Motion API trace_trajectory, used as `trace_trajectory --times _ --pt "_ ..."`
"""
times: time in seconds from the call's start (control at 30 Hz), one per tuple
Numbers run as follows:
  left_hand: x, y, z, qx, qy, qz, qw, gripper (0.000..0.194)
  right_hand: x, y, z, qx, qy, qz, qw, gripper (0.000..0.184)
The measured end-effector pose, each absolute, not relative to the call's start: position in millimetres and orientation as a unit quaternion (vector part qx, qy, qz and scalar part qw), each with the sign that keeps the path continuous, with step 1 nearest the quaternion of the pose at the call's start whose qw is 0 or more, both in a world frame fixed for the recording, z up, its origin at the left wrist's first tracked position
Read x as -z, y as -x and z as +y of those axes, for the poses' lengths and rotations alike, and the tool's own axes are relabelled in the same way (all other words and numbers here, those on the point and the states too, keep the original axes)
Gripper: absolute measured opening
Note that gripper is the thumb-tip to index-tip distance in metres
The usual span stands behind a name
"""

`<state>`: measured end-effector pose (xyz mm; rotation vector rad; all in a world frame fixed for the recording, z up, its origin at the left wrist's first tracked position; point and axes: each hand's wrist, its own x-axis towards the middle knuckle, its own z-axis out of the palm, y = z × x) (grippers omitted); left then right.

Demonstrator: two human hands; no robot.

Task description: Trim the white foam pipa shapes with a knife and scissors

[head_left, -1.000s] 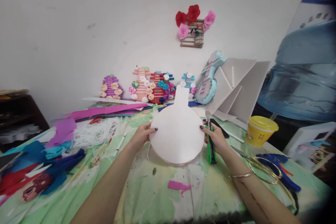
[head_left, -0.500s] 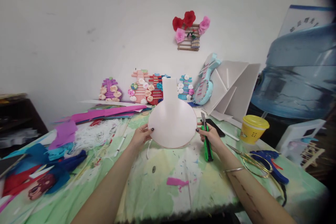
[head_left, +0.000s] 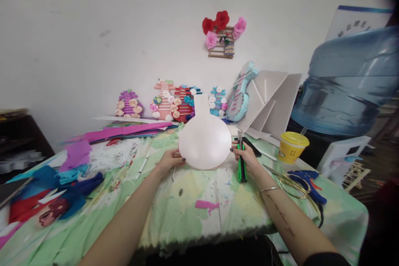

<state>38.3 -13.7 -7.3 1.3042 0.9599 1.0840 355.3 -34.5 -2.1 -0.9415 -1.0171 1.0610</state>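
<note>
A white foam board cutout [head_left: 205, 141], round below with a straight neck on top, is held up over the table in front of me. My left hand [head_left: 170, 161] pinches its lower left edge between thumb and fingers. On the other side my right hand [head_left: 247, 154] grips a green and black utility knife [head_left: 242, 166], its blade out and pointing up. The right thumb and fingertip also meet the board's right edge. Beneath the board, a pink paper scrap [head_left: 206, 205] lies on the green patterned tablecloth [head_left: 174, 220].
Gold scissors [head_left: 294, 185] and a blue glue gun [head_left: 307, 181] lie right, near a yellow tub [head_left: 292, 148]. A dark phone [head_left: 252, 146] sits behind my right hand. Felt sheets [head_left: 59, 191] and white string [head_left: 114, 156] cover the left. Decorated instrument models [head_left: 163, 102] line the wall.
The board has tilted back a little and sunk slightly, still held at both edges. My camera view has shifted a bit to the right. Both hands keep their holds.
</note>
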Motion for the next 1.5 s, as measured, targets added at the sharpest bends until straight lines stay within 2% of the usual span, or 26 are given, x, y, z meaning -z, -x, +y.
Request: trace_trajectory --times 0.13,0.47,0.57,0.7,0.83,1.27,1.5 --pt "10.7 -39.1 -10.3 -0.461 -0.549 0.42 0.556 0.039 2.2 -355.6 -35.0 -0.464 0.418 -0.441 0.645 0.041" --pt "9.6 -40.8 -4.7 -0.493 -0.524 0.438 0.539 0.033 9.2 -359.3 -27.7 -0.45 0.44 -0.458 0.628 0.042" --pt "8.7 -42.4 -6.4 -0.492 -0.518 0.445 0.54 0.03 11.4 -359.8 -26.6 -0.44 0.455 -0.464 0.619 0.038" --pt "7.9 -45.1 -9.4 -0.482 -0.514 0.456 0.544 0.025 15.0 -360.7 -24.5 -0.434 0.482 -0.467 0.6 0.022" --pt "7.5 -45.9 -10.7 -0.468 -0.512 0.466 0.549 0.021 18.7 -362.1 -21.5 -0.437 0.507 -0.468 0.577 0.027" --pt "5.3 -47.7 -15.4 -0.433 -0.531 0.482 0.546 0.026 17.7 -359.8 -23.5 -0.443 0.528 -0.464 0.556 0.03" --pt "6.4 -49.4 -15.2 -0.457 -0.52 0.478 0.54 0.038 13.6 -357.5 -27.7 -0.445 0.488 -0.474 0.583 0.02"
